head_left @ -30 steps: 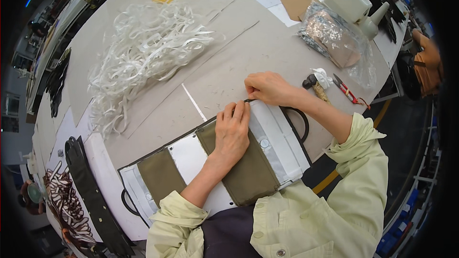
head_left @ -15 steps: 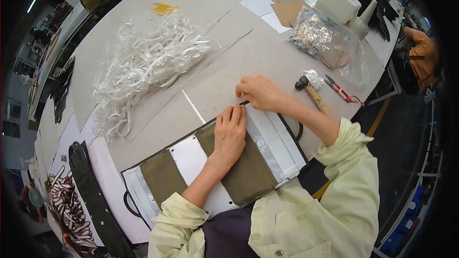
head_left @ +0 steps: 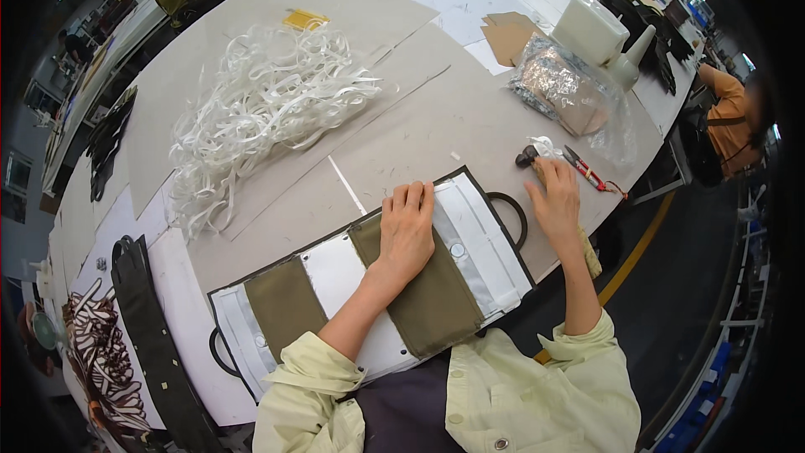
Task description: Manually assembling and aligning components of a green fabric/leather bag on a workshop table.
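A flat bag piece with olive and white panels, dark edging and black loop handles lies slantwise before me. My left hand lies open across its far edge, fingers stretched over the right olive panel. To the right, my right hand is over the tan handle of a hammer, its thumb apart from its fingers. The hammer's dark head shows beyond the fingertips; whether the hand touches the handle cannot be made out. Beside these fingers lie red-handled snips. A small white scrap rests past the bag piece.
A tangled heap of white tape covers the table's far left. White bottles and a clear plastic bag stand back right. Dark strips and striped cords lie at left. Other people work further off.
My right hand has left the bag piece's far edge and moved right, over the hammer. A white scrap now shows on the table. My left hand stays on the olive panel.
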Demonstrator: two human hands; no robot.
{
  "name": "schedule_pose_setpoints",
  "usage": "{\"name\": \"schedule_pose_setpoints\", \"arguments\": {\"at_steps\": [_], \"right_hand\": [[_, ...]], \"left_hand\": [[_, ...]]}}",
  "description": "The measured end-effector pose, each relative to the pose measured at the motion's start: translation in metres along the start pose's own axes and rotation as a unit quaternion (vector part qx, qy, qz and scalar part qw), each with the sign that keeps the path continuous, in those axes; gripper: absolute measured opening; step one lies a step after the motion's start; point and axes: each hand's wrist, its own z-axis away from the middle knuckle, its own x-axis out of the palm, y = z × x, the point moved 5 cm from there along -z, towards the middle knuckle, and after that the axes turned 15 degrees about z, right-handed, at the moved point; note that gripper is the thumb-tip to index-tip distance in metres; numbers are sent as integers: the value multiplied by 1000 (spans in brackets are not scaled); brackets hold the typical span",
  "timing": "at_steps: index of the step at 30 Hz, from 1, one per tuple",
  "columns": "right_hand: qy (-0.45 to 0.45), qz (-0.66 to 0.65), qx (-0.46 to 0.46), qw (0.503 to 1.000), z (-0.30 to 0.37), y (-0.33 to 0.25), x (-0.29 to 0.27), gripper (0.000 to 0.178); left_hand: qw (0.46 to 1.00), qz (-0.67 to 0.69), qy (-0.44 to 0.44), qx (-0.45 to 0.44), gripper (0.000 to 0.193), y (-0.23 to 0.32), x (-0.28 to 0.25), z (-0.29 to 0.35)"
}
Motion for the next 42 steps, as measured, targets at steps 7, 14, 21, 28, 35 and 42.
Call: {"name": "schedule_pose_setpoints", "arguments": {"at_steps": [7, 14, 21, 28, 35, 42], "right_hand": [[-70, 18, 65, 995, -8, 35, 22, 46], [-103, -201, -95, 970, -29, -92, 13, 48], [-159, -145, -135, 967, -9, -100, 34, 52], [-195, -107, -139, 965, -11, -96, 27, 51], [-198, -134, -163, 957, -23, -108, 13, 53], [-189, -138, -231, 944, -17, -134, 17, 55]], "left_hand": [[999, -21, -4, 24, 59, 2, 6, 1], [999, 29, 9, 24, 56, 3, -1, 7], [999, 27, 17, 31, 56, 5, -13, 14], [994, -60, 2, -87, 59, -28, -79, 66], [994, -83, 1, -73, 54, -31, -73, 81], [992, -109, 16, -58, 53, -28, -65, 80]]}}
